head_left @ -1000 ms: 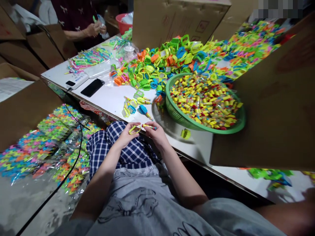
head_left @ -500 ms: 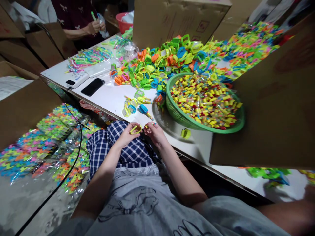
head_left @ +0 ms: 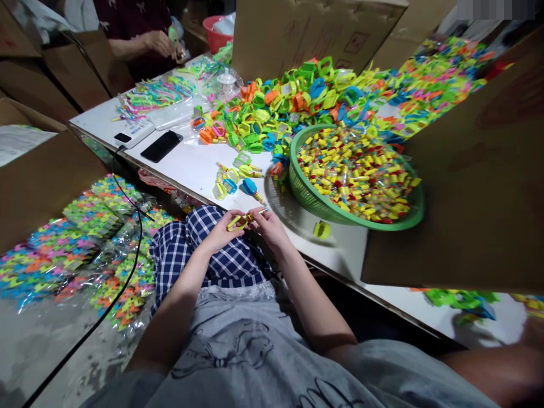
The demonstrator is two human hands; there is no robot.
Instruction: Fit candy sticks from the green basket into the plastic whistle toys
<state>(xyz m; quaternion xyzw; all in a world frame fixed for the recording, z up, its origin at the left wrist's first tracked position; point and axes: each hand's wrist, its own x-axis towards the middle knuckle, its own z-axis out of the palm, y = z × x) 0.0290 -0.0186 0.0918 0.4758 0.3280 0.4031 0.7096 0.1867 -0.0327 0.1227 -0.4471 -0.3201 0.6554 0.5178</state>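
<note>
Over my lap at the table edge, my left hand (head_left: 223, 231) is closed on a yellow plastic piece (head_left: 238, 223). Close against it, my right hand (head_left: 268, 228) pinches a small yellow and red piece (head_left: 250, 217), and the two pieces meet between my fingers. Just beyond my hands, a few yellow and blue pieces (head_left: 249, 187) with small striped parts lie on the white table (head_left: 195, 178). To the right, a green basket (head_left: 312, 201) holds many small yellow and red pieces. One yellow-green piece (head_left: 322, 230) lies beside the basket.
A heap of colourful plastic pieces (head_left: 272, 107) covers the table's middle. Cardboard boxes stand behind (head_left: 314, 37) and at right (head_left: 467, 198). A phone (head_left: 161, 146) and a white device (head_left: 134, 134) lie at left. Another person's hands (head_left: 164, 45) work beyond.
My hands have come closer together, bringing the yellow piece and the small piece into contact. At the back left, the other person's hands have shifted slightly.
</note>
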